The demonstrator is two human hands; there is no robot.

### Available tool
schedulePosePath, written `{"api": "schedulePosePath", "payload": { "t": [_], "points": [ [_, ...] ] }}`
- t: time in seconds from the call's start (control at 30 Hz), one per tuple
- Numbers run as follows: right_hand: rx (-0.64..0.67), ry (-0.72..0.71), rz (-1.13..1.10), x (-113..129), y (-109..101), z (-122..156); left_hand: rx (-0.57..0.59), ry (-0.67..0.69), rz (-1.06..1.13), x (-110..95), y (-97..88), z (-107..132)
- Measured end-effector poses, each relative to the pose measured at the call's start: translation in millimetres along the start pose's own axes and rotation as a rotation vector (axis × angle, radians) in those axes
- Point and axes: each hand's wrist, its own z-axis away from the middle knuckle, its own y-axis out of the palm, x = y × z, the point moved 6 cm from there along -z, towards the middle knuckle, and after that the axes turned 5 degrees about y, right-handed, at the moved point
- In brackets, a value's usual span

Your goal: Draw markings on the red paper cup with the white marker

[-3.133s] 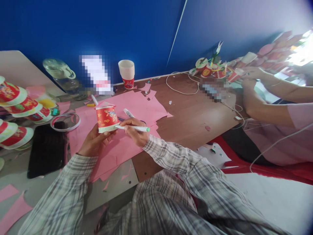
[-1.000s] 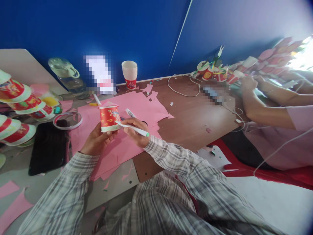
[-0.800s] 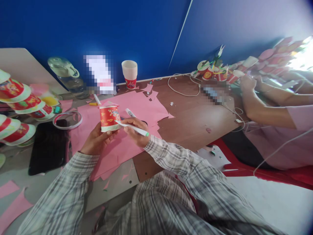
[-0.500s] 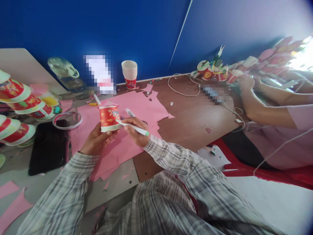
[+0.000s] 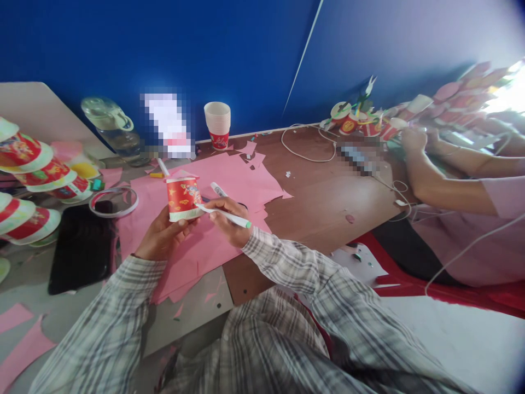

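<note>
My left hand (image 5: 162, 235) is closed around the lower part of a red paper cup (image 5: 182, 198), printed with gold and coloured figures and held upside down above the pink paper (image 5: 209, 241). A pink paper piece and a white stick-like part show at the cup's upper end. Between the fingers of my right hand (image 5: 232, 219) is a white marker (image 5: 229, 216) with a green end; its tip points at the cup's right side, close to or touching it. Another white marker (image 5: 219, 190) lies on the paper just behind my right hand.
A stack of paper cups (image 5: 217, 126) and a water bottle (image 5: 112, 131) stand by the blue wall. At left are decorated cups (image 5: 45, 169), a tape roll (image 5: 114, 202) and a black phone (image 5: 82, 246). A co-worker's arms (image 5: 443, 164) rest at right, near cables and a power strip (image 5: 356, 158).
The marker in my right hand has shifted very slightly, its tip a little to the right and lower on the cup. My left hand and the cup stay almost still.
</note>
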Motion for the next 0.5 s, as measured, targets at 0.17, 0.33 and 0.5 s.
{"api": "schedulePosePath", "payload": {
  "t": [0.17,0.33,0.5],
  "points": [
    [0.032,-0.01,0.024,0.3,0.7,0.5,-0.003,-0.01,0.003,0.8,-0.6,-0.4],
    [0.031,-0.006,0.014,-1.4,1.4,0.5,-0.005,-0.007,-0.011,-0.2,0.7,-0.2],
    [0.02,-0.003,0.0,-0.6,0.0,0.4,0.001,0.001,-0.083,-3.3,3.6,0.0]
  ]
}}
